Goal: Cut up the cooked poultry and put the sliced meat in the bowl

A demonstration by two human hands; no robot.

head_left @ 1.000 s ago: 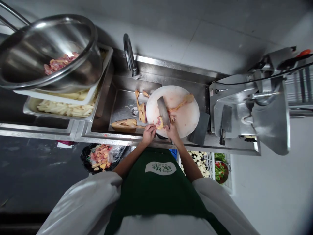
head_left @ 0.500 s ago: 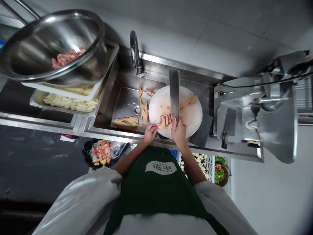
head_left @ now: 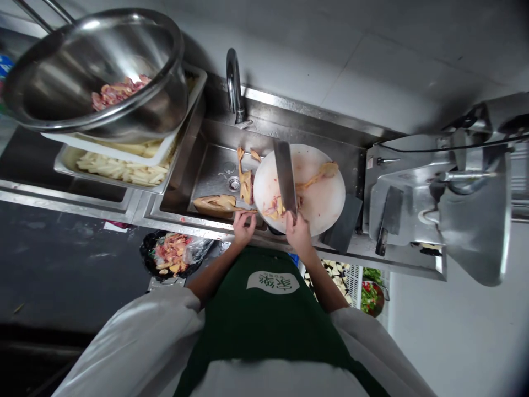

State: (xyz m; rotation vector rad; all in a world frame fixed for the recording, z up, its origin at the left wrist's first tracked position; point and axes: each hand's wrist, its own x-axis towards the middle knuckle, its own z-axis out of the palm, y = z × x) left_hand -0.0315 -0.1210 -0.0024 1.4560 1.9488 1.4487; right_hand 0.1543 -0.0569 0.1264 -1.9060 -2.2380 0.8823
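My right hand (head_left: 299, 236) is closed round the near end of a cleaver (head_left: 285, 173), its broad blade slanting up and left over the round white cutting board (head_left: 316, 215). Cut pieces of yellow-skinned poultry (head_left: 276, 208) lie left of the blade, some partly hidden by it. A poultry leg (head_left: 318, 175) with its foot rests on the board's right side. My left hand (head_left: 243, 227) is off the board at the sink's front edge, thumb and fingers apart, with nothing visible in it. Just beyond its fingertips lies a larger poultry piece (head_left: 215, 205) in the sink.
Another poultry piece (head_left: 246, 184) lies in the sink (head_left: 210, 160) below the faucet (head_left: 233, 82). On the left, a steel bowl (head_left: 165, 105) of cut meat stands over trays of pale strips (head_left: 124, 169). A second cleaver (head_left: 390, 215) lies right. Below is a black-lined container of scraps (head_left: 171, 251).
My left hand has moved left, away from the cut pieces, and its fingers have parted. The cleaver has tilted left, and the pieces now lie in a looser heap.
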